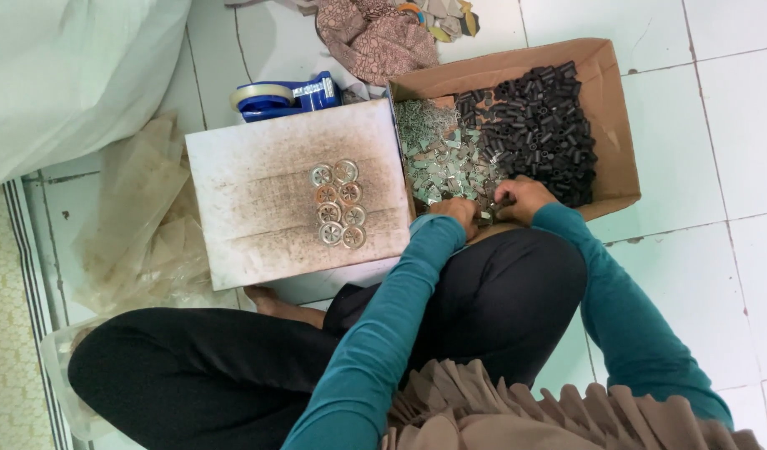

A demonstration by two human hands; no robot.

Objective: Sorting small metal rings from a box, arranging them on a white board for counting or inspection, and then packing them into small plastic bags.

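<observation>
My left hand (457, 213) and my right hand (523, 198) meet at the near edge of a cardboard box (610, 108), fingers pinched together around a small dark part (493, 210). The box holds a heap of black tubular pieces (543, 117) on the right and pale green and silver metal pieces (438, 158) on the left. Both arms wear teal sleeves. To the left lies a stained white board (258, 200) with several round metal discs (338, 204) set in two short rows.
A blue tape dispenser (288, 96) lies behind the board. Patterned cloth scraps (375, 33) are at the top, a white sack (67, 75) at top left, clear plastic sheeting (142, 217) on the left. My crossed legs in black rest on white floor tiles (734, 167).
</observation>
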